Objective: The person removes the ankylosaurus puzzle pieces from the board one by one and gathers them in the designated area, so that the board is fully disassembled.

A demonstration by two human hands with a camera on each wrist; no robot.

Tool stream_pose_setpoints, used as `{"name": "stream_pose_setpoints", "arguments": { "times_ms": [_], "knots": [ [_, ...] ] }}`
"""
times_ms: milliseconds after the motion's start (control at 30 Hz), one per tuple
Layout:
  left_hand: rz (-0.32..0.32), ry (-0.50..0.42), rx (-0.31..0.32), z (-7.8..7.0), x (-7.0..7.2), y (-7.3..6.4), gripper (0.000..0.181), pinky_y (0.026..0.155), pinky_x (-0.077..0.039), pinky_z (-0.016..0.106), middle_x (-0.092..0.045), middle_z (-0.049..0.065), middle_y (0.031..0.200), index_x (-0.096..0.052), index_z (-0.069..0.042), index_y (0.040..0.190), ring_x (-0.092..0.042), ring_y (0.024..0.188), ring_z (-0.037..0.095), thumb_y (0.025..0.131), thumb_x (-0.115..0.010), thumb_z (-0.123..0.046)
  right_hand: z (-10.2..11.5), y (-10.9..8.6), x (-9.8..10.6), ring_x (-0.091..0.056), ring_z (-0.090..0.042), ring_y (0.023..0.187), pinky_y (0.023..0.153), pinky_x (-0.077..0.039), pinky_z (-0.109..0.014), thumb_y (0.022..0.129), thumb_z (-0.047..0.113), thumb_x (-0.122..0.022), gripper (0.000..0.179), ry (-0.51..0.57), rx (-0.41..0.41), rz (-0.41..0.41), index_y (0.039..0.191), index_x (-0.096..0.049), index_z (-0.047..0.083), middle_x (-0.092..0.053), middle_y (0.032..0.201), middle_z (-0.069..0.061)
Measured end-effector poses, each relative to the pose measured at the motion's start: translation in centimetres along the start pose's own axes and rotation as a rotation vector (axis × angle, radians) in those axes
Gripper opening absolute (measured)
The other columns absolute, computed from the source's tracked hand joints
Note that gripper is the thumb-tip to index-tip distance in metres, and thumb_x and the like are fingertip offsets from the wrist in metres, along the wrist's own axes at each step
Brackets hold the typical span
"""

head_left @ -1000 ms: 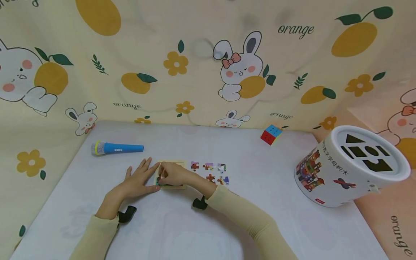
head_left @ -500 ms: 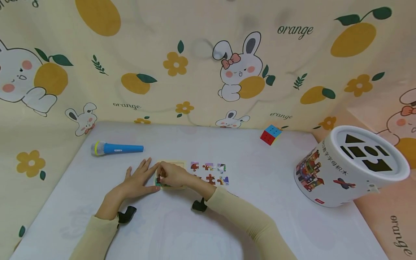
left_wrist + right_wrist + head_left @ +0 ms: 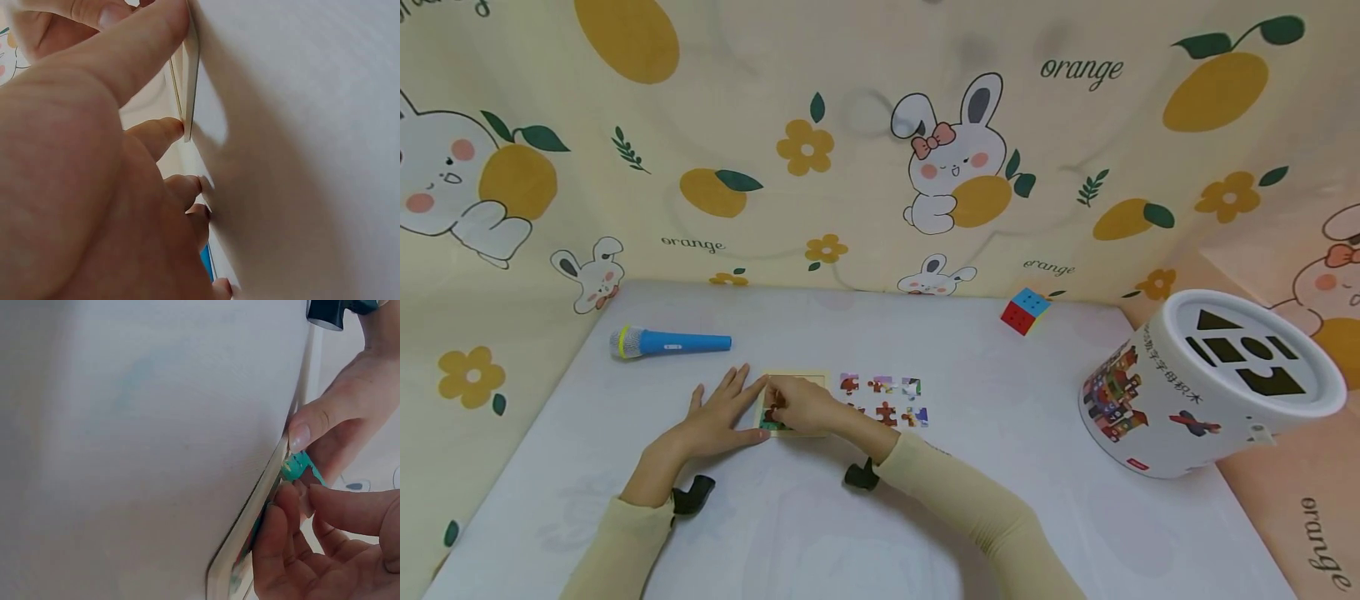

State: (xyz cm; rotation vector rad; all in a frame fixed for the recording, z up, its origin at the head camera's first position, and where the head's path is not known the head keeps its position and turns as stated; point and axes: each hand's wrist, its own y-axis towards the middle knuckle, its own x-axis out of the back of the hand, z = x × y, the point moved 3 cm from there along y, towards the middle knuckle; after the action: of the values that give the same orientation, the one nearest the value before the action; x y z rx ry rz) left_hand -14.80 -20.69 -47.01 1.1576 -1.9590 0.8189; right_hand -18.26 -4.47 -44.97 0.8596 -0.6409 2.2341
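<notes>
A small wooden puzzle tray [image 3: 808, 433] lies on the table under both hands. My left hand [image 3: 718, 429] rests at its left side with fingers spread; thumb and index finger touch the tray's edge, seen in the left wrist view on the tray rim [image 3: 192, 94]. My right hand [image 3: 808, 406] reaches over the tray, pinching a jigsaw piece [image 3: 295, 466] with teal on it, tilted above the tray's left part. The right hand hides much of the tray's inside. Loose jigsaw pieces [image 3: 886, 413] lie in two rows just right of the tray, one partly covered by the right hand.
A blue toy microphone [image 3: 685, 342] lies behind the left hand. A cube puzzle [image 3: 1026, 312] sits near the table's back edge. At the right stands a large white bucket [image 3: 1195, 392] with shaped holes in its lid. Patterned cloth [image 3: 865, 208] hangs behind the table.
The right hand's fingers shift and turn slightly over the tray's left part, uncovering a bit more of the tray and a loose piece's edge. The left hand stays put.
</notes>
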Motion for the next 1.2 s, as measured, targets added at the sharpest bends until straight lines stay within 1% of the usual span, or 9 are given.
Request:
{"name": "stream_pose_setpoints", "arguments": {
  "times_ms": [133,300,400,433,633,667,833,1000,1200],
  "knots": [
    [-0.001,0.002,-0.003,-0.1,0.1,0.0,0.090,0.104,0.007,0.078,-0.007,0.029,0.162,-0.028,-0.005,0.157,-0.001,0.148,0.049,0.090,-0.069,-0.049,-0.1,-0.1,0.1,-0.052,-0.009,0.070,0.059,-0.041,-0.021,0.096,0.003,-0.064,0.010,0.053,-0.014,-0.025,0.094,-0.058,0.012,-0.058,0.081,0.003],
    [0.005,-0.001,-0.007,-0.1,0.0,-0.1,0.089,0.104,0.007,0.078,-0.006,0.029,0.162,-0.027,-0.005,0.157,-0.001,0.148,0.049,0.091,-0.068,-0.049,-0.4,-0.3,0.6,-0.056,-0.007,0.064,0.057,-0.046,-0.018,0.094,-0.003,-0.062,0.011,0.165,0.031,-0.050,0.097,-0.060,0.007,-0.057,0.081,0.000],
    [0.003,0.001,-0.005,-0.2,-0.1,-0.1,0.089,0.105,0.006,0.077,-0.006,0.029,0.162,-0.027,-0.005,0.157,-0.001,0.148,0.049,0.091,-0.068,-0.049,-0.6,-0.7,1.1,-0.060,-0.010,0.060,0.056,-0.049,-0.019,0.095,-0.005,-0.062,0.010,0.225,0.056,-0.066,0.099,-0.060,0.004,-0.058,0.082,-0.002],
    [0.001,0.000,-0.003,-0.2,-0.1,-0.1,0.089,0.105,0.006,0.077,-0.007,0.029,0.162,-0.027,-0.005,0.157,-0.001,0.148,0.049,0.091,-0.068,-0.049,-0.7,-0.9,1.4,-0.061,-0.012,0.060,0.055,-0.049,-0.019,0.095,-0.005,-0.062,0.010,0.231,0.064,-0.073,0.100,-0.061,0.004,-0.058,0.082,-0.002],
    [-0.001,0.011,0.006,-0.4,-0.1,-0.1,0.089,0.105,0.006,0.077,-0.007,0.029,0.162,-0.028,-0.005,0.157,-0.002,0.148,0.049,0.091,-0.069,-0.048,-2.1,-2.5,2.3,-0.058,-0.010,0.062,0.055,-0.047,-0.019,0.093,-0.005,-0.065,0.008,0.207,0.088,-0.081,0.096,-0.064,0.003,-0.060,0.078,-0.001],
    [-0.001,0.013,0.006,-0.4,-0.1,-0.1,0.089,0.105,0.006,0.077,-0.007,0.029,0.162,-0.028,-0.005,0.157,-0.002,0.148,0.049,0.091,-0.069,-0.049,-2.5,-2.8,2.4,-0.057,-0.008,0.062,0.055,-0.047,-0.019,0.092,-0.006,-0.065,0.009,0.203,0.087,-0.077,0.096,-0.065,0.003,-0.060,0.077,0.000],
    [-0.001,0.020,0.008,-0.5,-0.1,0.0,0.089,0.106,0.006,0.077,-0.008,0.029,0.162,-0.028,-0.006,0.157,-0.002,0.148,0.049,0.091,-0.069,-0.050,-4.2,-5.2,2.8,-0.055,-0.007,0.061,0.056,-0.046,-0.020,0.086,-0.007,-0.070,0.010,0.175,0.086,-0.069,0.093,-0.069,0.001,-0.062,0.072,0.002],
    [-0.003,0.017,0.004,-0.7,0.1,-0.1,0.089,0.106,0.005,0.077,-0.009,0.030,0.162,-0.029,-0.004,0.156,-0.003,0.148,0.050,0.090,-0.069,-0.048,-5.6,-7.3,3.1,-0.055,-0.006,0.056,0.055,-0.046,-0.020,0.083,-0.007,-0.073,0.012,0.199,0.070,-0.064,0.092,-0.068,0.000,-0.062,0.066,0.001],
    [-0.005,0.016,-0.002,-0.8,0.2,-0.3,0.089,0.105,0.004,0.077,-0.008,0.031,0.161,-0.028,-0.003,0.156,-0.003,0.148,0.050,0.090,-0.070,-0.048,-6.8,-9.0,3.5,-0.056,-0.009,0.054,0.055,-0.047,-0.021,0.086,-0.007,-0.072,0.008,0.243,0.057,-0.067,0.091,-0.068,-0.002,-0.063,0.065,-0.002]
  ]
}}
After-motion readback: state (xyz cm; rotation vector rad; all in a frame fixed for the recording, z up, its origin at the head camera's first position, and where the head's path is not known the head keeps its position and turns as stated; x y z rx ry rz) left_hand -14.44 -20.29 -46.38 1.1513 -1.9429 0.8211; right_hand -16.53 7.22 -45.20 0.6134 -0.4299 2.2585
